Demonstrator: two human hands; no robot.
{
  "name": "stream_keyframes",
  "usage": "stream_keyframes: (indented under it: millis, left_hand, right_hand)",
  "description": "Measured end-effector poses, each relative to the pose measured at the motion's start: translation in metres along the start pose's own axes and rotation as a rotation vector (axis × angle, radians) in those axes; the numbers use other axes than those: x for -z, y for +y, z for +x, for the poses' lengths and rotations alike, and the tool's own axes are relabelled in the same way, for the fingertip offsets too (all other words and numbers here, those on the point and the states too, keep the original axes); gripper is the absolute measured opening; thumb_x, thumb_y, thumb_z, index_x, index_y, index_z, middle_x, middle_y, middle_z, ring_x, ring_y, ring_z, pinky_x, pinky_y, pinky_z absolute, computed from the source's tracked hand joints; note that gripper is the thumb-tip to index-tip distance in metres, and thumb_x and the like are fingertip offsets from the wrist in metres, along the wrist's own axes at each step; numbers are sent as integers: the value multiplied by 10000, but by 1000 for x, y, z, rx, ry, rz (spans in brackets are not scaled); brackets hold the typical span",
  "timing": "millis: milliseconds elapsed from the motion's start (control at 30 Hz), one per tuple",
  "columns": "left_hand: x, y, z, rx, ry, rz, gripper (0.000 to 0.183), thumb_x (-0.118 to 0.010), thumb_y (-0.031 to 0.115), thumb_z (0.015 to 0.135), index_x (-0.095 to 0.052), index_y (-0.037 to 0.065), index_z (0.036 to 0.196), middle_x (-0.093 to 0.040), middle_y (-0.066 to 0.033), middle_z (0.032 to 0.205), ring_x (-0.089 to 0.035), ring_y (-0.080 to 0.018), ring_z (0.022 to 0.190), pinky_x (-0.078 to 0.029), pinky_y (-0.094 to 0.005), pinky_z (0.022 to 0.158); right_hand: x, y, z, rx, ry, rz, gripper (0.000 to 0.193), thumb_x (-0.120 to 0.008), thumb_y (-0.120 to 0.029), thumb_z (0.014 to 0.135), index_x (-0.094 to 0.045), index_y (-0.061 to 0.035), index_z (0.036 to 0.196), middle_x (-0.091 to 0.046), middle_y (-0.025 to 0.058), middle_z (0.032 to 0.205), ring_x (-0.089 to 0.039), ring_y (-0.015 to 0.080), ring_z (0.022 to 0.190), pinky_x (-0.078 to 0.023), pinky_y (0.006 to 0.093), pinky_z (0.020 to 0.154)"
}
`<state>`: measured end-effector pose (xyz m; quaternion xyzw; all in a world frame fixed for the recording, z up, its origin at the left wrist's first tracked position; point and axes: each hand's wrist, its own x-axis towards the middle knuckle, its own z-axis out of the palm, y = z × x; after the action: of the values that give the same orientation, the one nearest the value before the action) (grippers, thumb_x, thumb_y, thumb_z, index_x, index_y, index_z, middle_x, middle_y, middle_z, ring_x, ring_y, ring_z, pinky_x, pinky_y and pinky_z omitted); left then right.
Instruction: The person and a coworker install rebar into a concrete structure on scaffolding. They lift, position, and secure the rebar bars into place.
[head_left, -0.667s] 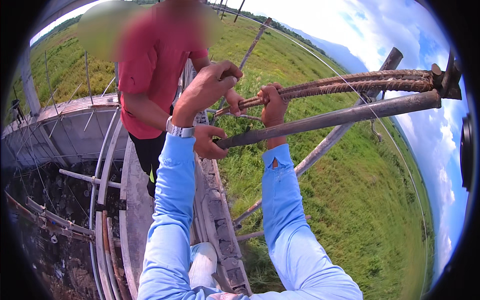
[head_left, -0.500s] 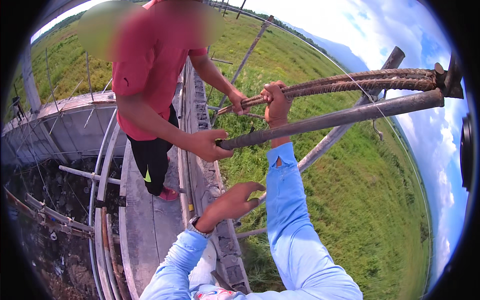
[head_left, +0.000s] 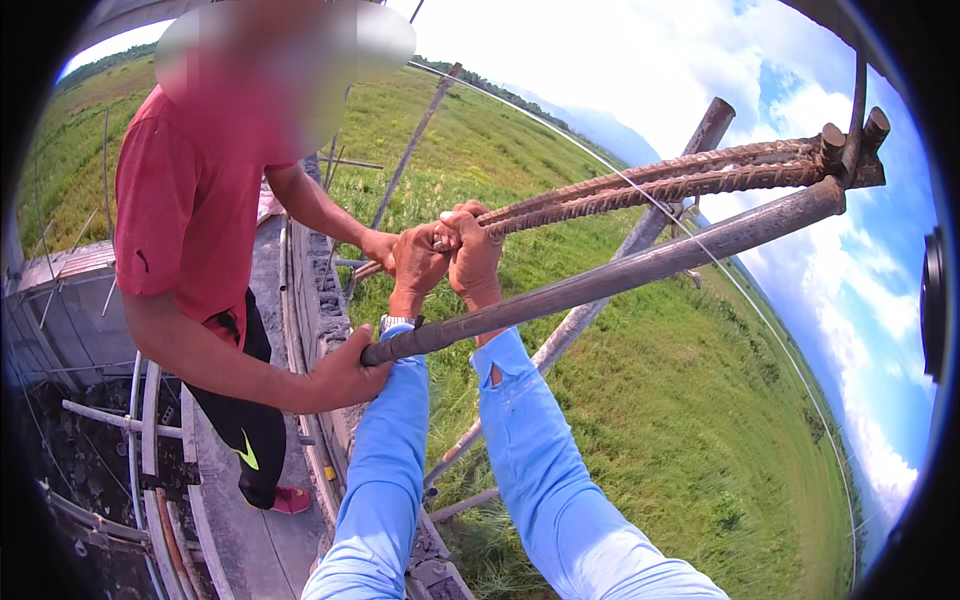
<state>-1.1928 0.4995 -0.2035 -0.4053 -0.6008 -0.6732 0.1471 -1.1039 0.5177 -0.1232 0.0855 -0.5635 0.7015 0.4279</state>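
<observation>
Two rusty ribbed steel rebars (head_left: 660, 185) slant up to the right, side by side. My left hand (head_left: 418, 262) is closed around their lower end, and my right hand (head_left: 474, 255) grips them right beside it. Just beyond my left hand, a co-worker's hand (head_left: 378, 250) is at the same end of the bars. Below the rebars runs a grey metal pipe (head_left: 620, 268); it passes over my forearms. The co-worker's other hand (head_left: 347, 372) holds the pipe's dark lower end. At upper right, the bars and pipe meet short metal stubs (head_left: 848, 150).
A co-worker in a red shirt (head_left: 185, 220) stands on a plank walkway (head_left: 270, 545) to the left. A scaffold pole (head_left: 590, 310) crosses diagonally behind the pipe. A thin wire (head_left: 700, 240) passes in front. Rough masonry edges the walkway, with grass (head_left: 680, 450) beyond.
My left hand has risen from beside the walkway and closed on the rebars next to my right hand. The rebars, pipe and co-worker now appear further left in view.
</observation>
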Motion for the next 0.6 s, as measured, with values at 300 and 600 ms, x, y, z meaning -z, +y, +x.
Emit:
stream_keyframes:
  millis: [300, 600]
  left_hand:
    - [-22, -4, -12, -89, 84, -155, 201, -749, 199, 803, -638, 40, 750, -643, -215, 725, -637, -429, 677, -478, -454, 611]
    - [-23, -40, -31, 15, 215, -87, 453, -775, 219, 810, -498, 111, 1152, -555, -216, 1098, -563, -364, 1027, -459, -385, 835]
  right_hand:
    - [30, -18, -20, 11, -101, -364, 133, -718, -109, 917, -621, -28, 958, -630, 64, 908, -595, 144, 810, -505, 325, 701]
    - [-94, -355, -286, 86, -217, -1467, 424, -686, -146, 982, -591, 15, 1363, -679, 224, 1255, -669, 351, 1189, -528, 456, 1015]
